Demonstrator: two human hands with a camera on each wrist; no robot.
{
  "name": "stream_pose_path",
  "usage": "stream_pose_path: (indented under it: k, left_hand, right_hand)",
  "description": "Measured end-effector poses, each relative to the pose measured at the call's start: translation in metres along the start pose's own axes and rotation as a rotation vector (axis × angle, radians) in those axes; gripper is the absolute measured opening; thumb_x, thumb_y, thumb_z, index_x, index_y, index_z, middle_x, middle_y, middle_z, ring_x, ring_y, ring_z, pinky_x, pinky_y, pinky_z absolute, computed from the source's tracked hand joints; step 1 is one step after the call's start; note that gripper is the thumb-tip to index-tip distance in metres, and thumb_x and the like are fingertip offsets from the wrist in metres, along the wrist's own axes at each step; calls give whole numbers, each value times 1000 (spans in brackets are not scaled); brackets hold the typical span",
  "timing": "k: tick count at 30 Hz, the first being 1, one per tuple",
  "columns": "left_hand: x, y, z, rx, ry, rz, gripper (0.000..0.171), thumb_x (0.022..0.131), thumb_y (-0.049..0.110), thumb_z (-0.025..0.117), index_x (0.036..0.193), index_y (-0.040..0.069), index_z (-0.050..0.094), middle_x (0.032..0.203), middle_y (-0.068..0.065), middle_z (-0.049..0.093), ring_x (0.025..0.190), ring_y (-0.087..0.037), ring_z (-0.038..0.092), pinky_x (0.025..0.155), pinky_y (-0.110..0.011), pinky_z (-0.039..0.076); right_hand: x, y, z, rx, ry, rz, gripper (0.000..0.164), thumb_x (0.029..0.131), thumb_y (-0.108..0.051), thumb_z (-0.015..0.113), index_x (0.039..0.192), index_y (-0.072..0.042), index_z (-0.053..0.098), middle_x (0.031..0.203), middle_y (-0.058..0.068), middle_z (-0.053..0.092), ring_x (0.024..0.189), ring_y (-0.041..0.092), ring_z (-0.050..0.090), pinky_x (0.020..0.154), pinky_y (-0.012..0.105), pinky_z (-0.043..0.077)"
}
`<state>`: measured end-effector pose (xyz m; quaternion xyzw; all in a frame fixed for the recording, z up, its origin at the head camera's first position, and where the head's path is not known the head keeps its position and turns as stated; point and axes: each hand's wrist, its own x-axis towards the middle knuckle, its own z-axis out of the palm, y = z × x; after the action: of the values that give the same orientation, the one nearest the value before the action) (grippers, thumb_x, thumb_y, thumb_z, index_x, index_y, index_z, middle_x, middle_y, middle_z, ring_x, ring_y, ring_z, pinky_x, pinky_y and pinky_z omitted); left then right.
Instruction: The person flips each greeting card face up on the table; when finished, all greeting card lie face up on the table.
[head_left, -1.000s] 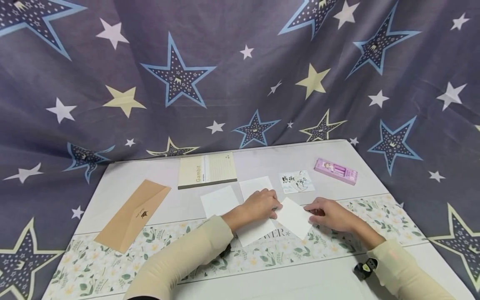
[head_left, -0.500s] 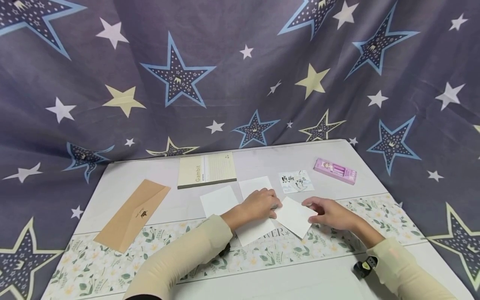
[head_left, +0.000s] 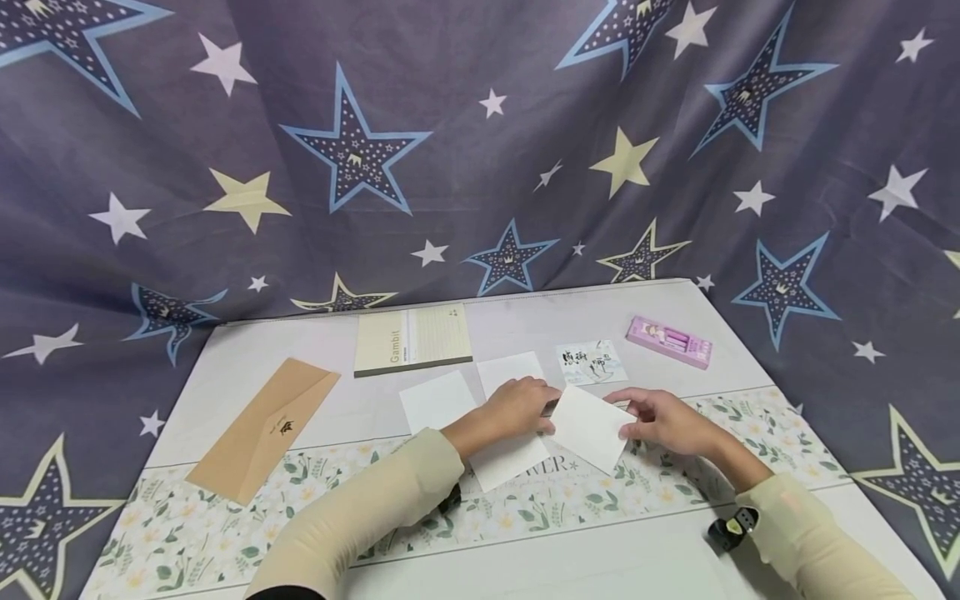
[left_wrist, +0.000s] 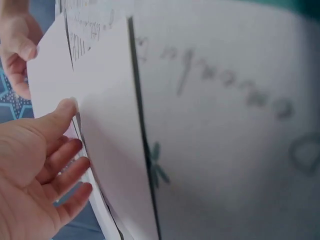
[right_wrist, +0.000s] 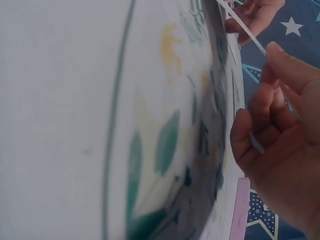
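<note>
A square white card [head_left: 592, 429] is held tilted between both hands. My right hand [head_left: 667, 421] pinches its right side, and the card's thin edge [right_wrist: 250, 35] runs to the thumb in the right wrist view. At the card's left corner is my left hand [head_left: 517, 408], which pinches it. In the left wrist view the left thumb [left_wrist: 66, 106] lies on that corner, its index finger is hidden, and the other fingers are spread loosely. Below the left hand lie similar white cards, one at the left [head_left: 437, 402], one behind [head_left: 512, 371], one in front [head_left: 513, 462].
At the back are a Gambit notebook [head_left: 412, 337], a card with black brush lettering [head_left: 591, 362] and a purple box [head_left: 669, 341]. A brown envelope [head_left: 262, 429] lies at the left. A starry curtain [head_left: 480, 167] hangs behind the table.
The held white card has turned slightly and tilted up. My right hand has shifted a little along its right side; the left hand has stayed almost in place.
</note>
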<state>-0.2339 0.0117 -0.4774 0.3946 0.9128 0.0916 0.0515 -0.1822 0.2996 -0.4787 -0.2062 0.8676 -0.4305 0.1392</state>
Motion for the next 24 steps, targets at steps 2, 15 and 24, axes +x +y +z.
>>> stream_pose_path:
  k: [2,15,24]
  left_hand:
    - [0,-1,-1,-44,34,1,25,91,40,75,104,20,72,91,5,69,80,-8,60,69,-22,48]
    - [1,-1,-11,-229,264,-2,14,98,26,70,88,20,76,77,10,71,64,-2,51,61,-15,39]
    - [5,3,-12,-368,263,-22,10,94,19,75,99,14,81,92,3,80,78,-3,73,68,-8,51]
  right_hand:
    - [0,-1,-2,19,23,4,38,92,-14,74,129,-4,66,81,4,65,62,6,51,51,22,43]
    - [-1,1,-16,127,181,4,32,106,-13,54,118,13,68,71,-5,70,61,8,63,55,25,52]
    - [-2,1,-18,119,183,-2,32,107,-14,52,122,10,68,94,16,77,82,18,74,75,33,61]
